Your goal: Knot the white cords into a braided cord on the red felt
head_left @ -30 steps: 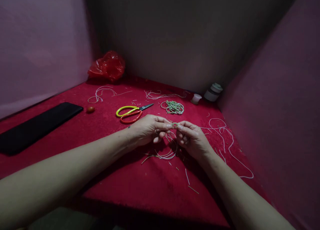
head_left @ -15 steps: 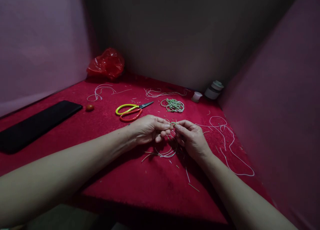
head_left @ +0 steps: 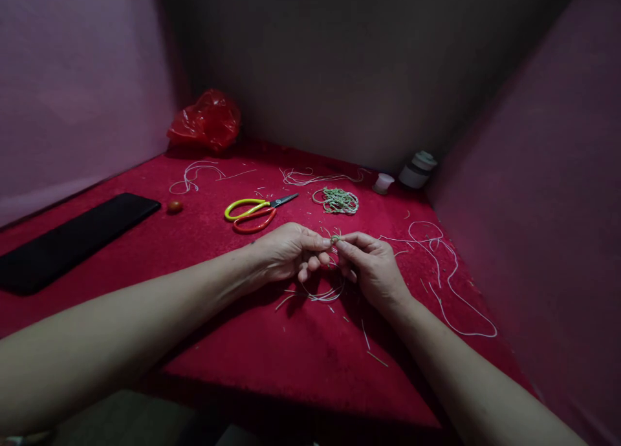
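Observation:
Between my fingertips is a small piece of green cord [head_left: 334, 239]. My left hand [head_left: 298, 249] pinches its left side with thumb and forefinger, the other fingers curled below. On the right side, my right hand [head_left: 371, 262] grips it between thumb and forefinger. Thin pale strands [head_left: 326, 297] hang in loops beneath the hands. A bundle of knotted green cord [head_left: 340, 201] lies just beyond them. Scissors [head_left: 255, 214] with one yellow and one red handle rest left of the bundle, blades pointing right.
Red cloth [head_left: 233, 349] covers the table. Around lie a black flat case [head_left: 72, 239], a reddish-brown bead [head_left: 174, 206], a red plastic bag [head_left: 206, 123], a white spool [head_left: 383, 183], a lidded jar [head_left: 417, 170] and loose white cord [head_left: 453, 284] at right.
The green cord between my fingertips shows as a smaller, tighter loop. My fingers have shifted slightly, and both hands keep their pinch.

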The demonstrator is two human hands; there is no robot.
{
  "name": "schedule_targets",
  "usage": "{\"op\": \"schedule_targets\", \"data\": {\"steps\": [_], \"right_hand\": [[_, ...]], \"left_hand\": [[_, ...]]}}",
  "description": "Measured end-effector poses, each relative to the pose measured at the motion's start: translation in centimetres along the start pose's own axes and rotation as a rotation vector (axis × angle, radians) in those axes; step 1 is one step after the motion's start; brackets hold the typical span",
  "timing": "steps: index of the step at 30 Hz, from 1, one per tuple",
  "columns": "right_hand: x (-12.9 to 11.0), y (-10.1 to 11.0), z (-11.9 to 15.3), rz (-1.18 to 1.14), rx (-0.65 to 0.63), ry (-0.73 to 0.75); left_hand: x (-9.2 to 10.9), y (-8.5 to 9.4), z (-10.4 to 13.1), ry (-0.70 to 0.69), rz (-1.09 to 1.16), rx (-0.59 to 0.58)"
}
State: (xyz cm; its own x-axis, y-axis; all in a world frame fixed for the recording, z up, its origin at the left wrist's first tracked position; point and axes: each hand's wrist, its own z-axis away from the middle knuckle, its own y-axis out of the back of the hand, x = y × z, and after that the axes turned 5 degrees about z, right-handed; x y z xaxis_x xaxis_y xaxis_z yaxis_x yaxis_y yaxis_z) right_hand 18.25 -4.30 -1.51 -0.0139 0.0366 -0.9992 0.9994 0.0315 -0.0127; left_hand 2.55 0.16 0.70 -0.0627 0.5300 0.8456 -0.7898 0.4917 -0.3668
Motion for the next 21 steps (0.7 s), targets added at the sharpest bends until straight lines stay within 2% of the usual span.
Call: {"op": "schedule_targets", "data": {"steps": [7, 13, 21], "right_hand": [[0.3, 0.0, -0.2, -0.064, -0.021, -0.062], [0.3, 0.4, -0.3, -0.164, -0.073, -0.183], [-0.2, 0.3, -0.2, -0.209, -0.051, -0.252]], "left_hand": [[-0.8, 0.0, -0.3, -0.044, -0.032, -0.006], [-1.4, 0.0, -0.3, -0.082, -0.093, 0.002], [-1.6, -0.3, -0.1, -0.141, -0.147, -0.014]]}}
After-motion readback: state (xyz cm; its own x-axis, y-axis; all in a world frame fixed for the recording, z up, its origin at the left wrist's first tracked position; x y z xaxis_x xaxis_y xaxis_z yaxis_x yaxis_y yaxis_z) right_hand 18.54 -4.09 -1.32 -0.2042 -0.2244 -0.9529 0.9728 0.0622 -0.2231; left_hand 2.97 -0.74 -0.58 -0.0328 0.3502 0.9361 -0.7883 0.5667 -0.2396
